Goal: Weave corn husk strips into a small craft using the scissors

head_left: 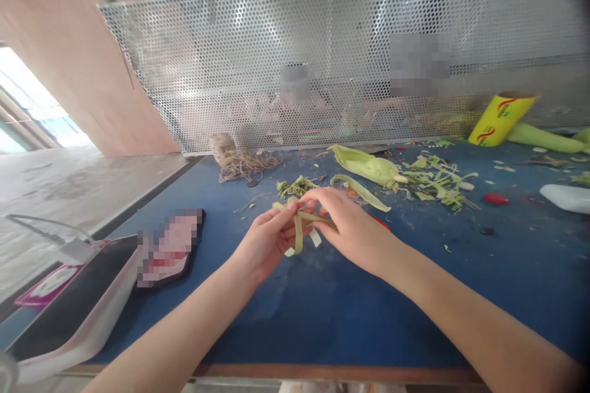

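Observation:
Over the blue tabletop (350, 319), my left hand (265, 234) is closed, thumb and fingers pinching a narrow pale-green husk strip (298, 236). One end of the strip bends down below the fingers. My right hand (354, 227) is closed on the same strip from the other side, its fingertips meeting those of my left hand. Just behind my hands lie a small heap of green shreds (297, 185) and a longer loose husk strip (364, 193). Farther back, a green corn husk (369, 166) lies on its side. A red thing is partly hidden behind my right hand.
Tangled twine (246, 164) lies back left, husk scraps (437, 181) back right. A yellow cylinder (502, 118) leans by the perforated metal screen (295, 43), with people beyond it. A phone (170, 249) and a white-edged black tray-like object (83, 301) are left, a white object (566, 198) right.

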The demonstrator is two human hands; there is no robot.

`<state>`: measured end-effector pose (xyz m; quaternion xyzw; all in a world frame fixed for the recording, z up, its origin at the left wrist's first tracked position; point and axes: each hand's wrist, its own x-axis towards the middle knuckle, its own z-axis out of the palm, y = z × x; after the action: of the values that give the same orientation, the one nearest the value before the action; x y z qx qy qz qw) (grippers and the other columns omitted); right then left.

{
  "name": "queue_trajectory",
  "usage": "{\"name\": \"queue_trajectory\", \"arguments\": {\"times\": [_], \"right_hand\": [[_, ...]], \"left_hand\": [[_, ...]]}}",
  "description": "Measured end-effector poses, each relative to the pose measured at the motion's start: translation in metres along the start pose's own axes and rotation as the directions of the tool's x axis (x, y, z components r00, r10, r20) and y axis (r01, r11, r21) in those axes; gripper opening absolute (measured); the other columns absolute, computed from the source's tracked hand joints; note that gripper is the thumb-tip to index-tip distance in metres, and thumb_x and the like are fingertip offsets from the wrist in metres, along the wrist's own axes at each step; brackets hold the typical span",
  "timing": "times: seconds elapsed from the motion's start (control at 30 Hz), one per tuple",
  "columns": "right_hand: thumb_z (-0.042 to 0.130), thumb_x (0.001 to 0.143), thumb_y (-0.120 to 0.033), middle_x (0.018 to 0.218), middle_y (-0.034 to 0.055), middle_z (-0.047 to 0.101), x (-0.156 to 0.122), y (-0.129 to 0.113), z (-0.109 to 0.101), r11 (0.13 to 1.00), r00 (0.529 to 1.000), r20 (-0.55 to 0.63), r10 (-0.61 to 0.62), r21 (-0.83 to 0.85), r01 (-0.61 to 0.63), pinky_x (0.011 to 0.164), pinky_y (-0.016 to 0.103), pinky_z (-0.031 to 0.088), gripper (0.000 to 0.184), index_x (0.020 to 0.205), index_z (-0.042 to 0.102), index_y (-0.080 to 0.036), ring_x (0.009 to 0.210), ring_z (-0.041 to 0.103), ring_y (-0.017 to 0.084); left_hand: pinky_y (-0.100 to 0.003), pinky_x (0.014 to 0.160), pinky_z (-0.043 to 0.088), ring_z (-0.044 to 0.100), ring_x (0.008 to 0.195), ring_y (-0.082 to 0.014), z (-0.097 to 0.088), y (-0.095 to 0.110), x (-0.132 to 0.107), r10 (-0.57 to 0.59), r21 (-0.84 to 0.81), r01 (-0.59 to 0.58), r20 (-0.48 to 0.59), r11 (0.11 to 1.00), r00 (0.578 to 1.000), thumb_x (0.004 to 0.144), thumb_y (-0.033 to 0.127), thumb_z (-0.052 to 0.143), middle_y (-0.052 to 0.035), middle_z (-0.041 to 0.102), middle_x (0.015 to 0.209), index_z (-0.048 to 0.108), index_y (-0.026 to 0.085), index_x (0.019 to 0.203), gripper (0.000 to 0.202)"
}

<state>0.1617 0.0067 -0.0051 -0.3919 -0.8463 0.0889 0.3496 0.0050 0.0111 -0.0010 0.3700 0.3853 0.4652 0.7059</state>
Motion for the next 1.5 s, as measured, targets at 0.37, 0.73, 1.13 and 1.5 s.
{"name": "queue_trajectory", "arguments": {"times": [0.37, 0.73, 1.13, 1.5], "right_hand": [[0.05, 0.082, -0.015, 0.09, -0.0011, 0.06, -0.006, 0.007, 0.008, 0.656, 0.79, -0.13, -0.599, -0.645, 0.391, 0.074, 0.035, 0.026, 0.013, 0.087, 0.058, -0.024, 0.086, 0.047, 0.014], [0.051, 0.078, -0.021, 0.092, 0.0043, 0.053, -0.005, -0.003, 0.012, 0.967, 0.954, -0.17, -0.248, -0.097, 0.235, 0.079, 0.037, 0.035, 0.011, 0.073, 0.061, -0.022, 0.088, 0.048, 0.018], [0.057, 0.073, -0.033, 0.069, 0.0004, 0.052, 0.003, 0.004, 0.017, 0.746, 0.904, -0.094, 0.417, 0.603, -0.282, 0.046, 0.022, 0.04, 0.016, 0.068, 0.053, -0.018, 0.055, 0.051, 0.011], [0.051, 0.076, -0.035, 0.057, -0.0041, 0.045, 0.003, 0.0, 0.017, 0.754, 0.875, -0.128, 0.468, 0.574, -0.319, 0.039, 0.021, 0.033, 0.018, 0.066, 0.046, -0.02, 0.043, 0.042, 0.008]], "left_hand": [[-0.015, 0.053, 0.047, 0.06, 0.052, -0.0077, 0.003, -0.001, -0.004, -0.01, -0.081, 0.008, -0.032, 0.997, 0.999, 0.078, 0.014, 0.056, -0.0011, 0.064, 0.058, 0.065, 0.011, 0.076, 0.01], [-0.016, 0.053, 0.044, 0.057, 0.053, -0.0072, 0.002, -0.001, -0.005, 0.119, 0.1, -0.119, -0.003, 0.988, 0.993, 0.063, 0.027, 0.071, -0.0014, 0.065, 0.062, 0.067, 0.012, 0.074, 0.019], [-0.021, 0.067, 0.05, 0.063, 0.067, -0.0106, 0.004, -0.001, -0.006, 0.152, 0.136, -0.148, -0.017, 0.98, 0.988, 0.067, 0.02, 0.068, -0.0034, 0.07, 0.073, 0.069, 0.013, 0.084, 0.018], [-0.026, 0.074, 0.051, 0.064, 0.069, -0.0134, 0.001, 0.004, -0.007, 0.09, 0.159, -0.099, 0.067, 0.982, 0.994, 0.064, 0.013, 0.067, -0.005, 0.071, 0.08, 0.071, 0.013, 0.079, 0.015]]}}
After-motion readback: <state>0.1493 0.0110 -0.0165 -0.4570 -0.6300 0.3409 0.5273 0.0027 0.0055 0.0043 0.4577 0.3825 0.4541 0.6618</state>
